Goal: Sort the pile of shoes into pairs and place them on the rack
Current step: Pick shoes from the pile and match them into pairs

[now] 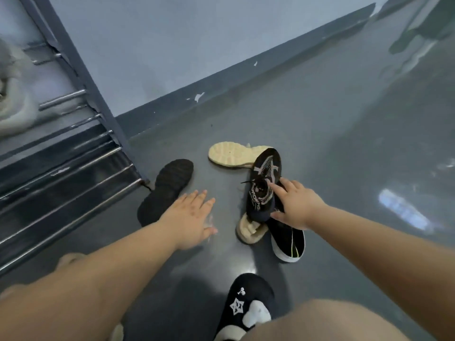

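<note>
Head view shows a small pile of shoes on the grey floor (320, 134), just beside the metal shoe rack (73, 168) at left. The right hand (295, 205) rests on the black mesh sneaker (264, 183), fingers spread along its side and thumb near the heel; the fingers look only loosely curved, so a firm grip is not yet established. The left hand (189, 217) hovers above the floor with fingers straight and holds nothing, close to the overturned black shoe (167, 188) lying sole-up beside the rack's corner.

The mesh sneaker lies across a beige shoe (248, 230) and a black slip-on with a white sole (288, 244). A second beige shoe (234, 155) lies sole-up just behind the pile. A blurred light-coloured shoe (14, 99) already sits on an upper rack tier.

Procedure for the step in hand, as judged from this layout:
1. Close the right hand around the heel collar of the mesh sneaker before lifting, so the shoes beneath are not dragged.
2. Turn the overturned black shoe upright with the left hand and compare its upper; its match cannot be confirmed from the sole alone.
3. Place matched shoes side by side on one tier, toes aligned.
</note>
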